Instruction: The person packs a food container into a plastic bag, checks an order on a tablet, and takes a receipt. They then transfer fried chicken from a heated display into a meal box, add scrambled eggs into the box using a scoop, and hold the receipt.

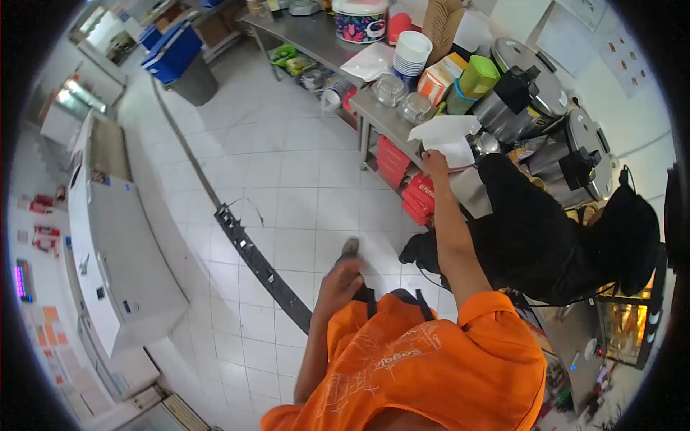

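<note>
My right hand [434,164] reaches out over the steel counter [370,108], its fingers closed at the near left edge of a white paper-like sheet [444,133]. The sheet looks folded or open like a lid; its exact kind is unclear. A small steel pot [486,144] stands just right of it. My left hand [339,284] hangs low in front of my body, above the tiled floor, with nothing in it. Its fingers are loosely bent and a little blurred, with the thumb apart.
A person in black clothing [553,230] stands close on my right. Large steel cookers [521,93], stacked white bowls [413,50] and a green container [479,76] crowd the counter. Red boxes [419,197] sit below. A dark floor strip [251,258] crosses left, near a white chest freezer [126,237].
</note>
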The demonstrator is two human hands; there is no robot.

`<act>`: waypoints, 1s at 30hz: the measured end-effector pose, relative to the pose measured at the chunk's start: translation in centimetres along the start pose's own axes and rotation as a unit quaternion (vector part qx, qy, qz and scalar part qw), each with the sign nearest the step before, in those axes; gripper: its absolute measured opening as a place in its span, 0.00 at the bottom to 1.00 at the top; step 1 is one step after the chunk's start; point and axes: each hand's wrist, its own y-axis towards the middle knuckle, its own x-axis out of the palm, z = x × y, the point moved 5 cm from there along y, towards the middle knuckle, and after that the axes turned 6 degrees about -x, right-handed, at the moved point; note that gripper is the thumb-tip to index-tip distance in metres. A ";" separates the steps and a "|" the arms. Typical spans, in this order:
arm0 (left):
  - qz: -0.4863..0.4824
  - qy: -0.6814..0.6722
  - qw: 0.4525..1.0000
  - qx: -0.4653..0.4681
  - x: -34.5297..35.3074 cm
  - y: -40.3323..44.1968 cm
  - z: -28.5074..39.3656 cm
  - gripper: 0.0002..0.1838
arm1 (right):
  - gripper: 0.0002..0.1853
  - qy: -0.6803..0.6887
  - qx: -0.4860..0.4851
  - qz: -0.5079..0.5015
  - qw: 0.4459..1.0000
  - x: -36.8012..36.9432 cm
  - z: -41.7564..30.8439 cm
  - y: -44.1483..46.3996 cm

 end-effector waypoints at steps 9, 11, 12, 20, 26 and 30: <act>-0.058 0.219 0.926 0.300 10.6 32.9 -0.1 0.59 | 0.10 0.057 -0.012 -0.006 0.998 -2.0 -5.2 -4.8; -0.075 0.118 0.934 0.328 12.6 34.7 -1.0 0.57 | 0.09 0.060 0.003 -0.007 0.998 -2.7 -7.0 -4.9; -0.069 0.028 0.938 0.340 12.9 35.5 -1.6 0.55 | 0.08 0.055 0.009 -0.001 0.998 -3.0 -7.7 -4.6; 0.011 0.216 0.876 0.430 17.3 39.3 -3.3 0.46 | 0.05 -0.011 0.131 0.116 0.985 -7.7 -8.9 -0.9; -0.039 0.189 0.906 0.377 19.1 39.0 -4.9 0.51 | 0.10 0.013 0.052 0.182 0.982 -13.7 -8.9 1.9; 0.025 0.314 0.860 0.401 20.7 37.9 -2.6 0.48 | 0.13 -0.012 0.127 0.051 0.991 -6.5 -5.3 -1.4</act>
